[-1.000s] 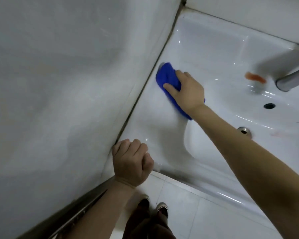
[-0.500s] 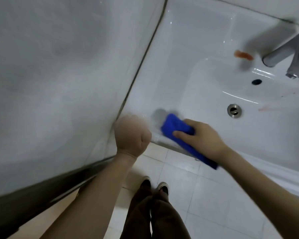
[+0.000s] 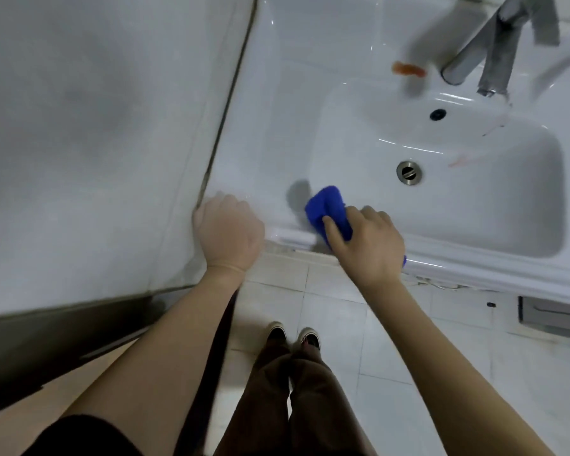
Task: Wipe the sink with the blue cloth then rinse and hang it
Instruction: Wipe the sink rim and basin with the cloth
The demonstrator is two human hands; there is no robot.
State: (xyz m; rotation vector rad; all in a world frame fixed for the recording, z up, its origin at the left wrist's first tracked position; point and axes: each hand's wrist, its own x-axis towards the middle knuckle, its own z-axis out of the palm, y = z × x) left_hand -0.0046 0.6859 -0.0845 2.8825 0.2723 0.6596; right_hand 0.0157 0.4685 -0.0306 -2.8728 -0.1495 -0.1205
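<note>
A vivid blue cloth point(image 3: 326, 205) stands out on the glossy white sink point(image 3: 277, 110). An orange smear point(image 3: 408, 69) marks the sink's rim beside the grey metal tap point(image 3: 474, 51), and faint red streaks point(image 3: 458, 161) line its basin. Below the sink are pale floor tiles point(image 3: 336, 324) gridded with grey grout, brown trousers point(image 3: 277, 390) and dark, white-toed shoes point(image 3: 276, 332).

- The light is dim and cool; thin glare streaks lie on the sink point(image 3: 277, 93).
- The faucet point(image 3: 474, 51) is smeared by motion blur.
- A soft shadow falls beside the blue cloth point(image 3: 326, 209).
</note>
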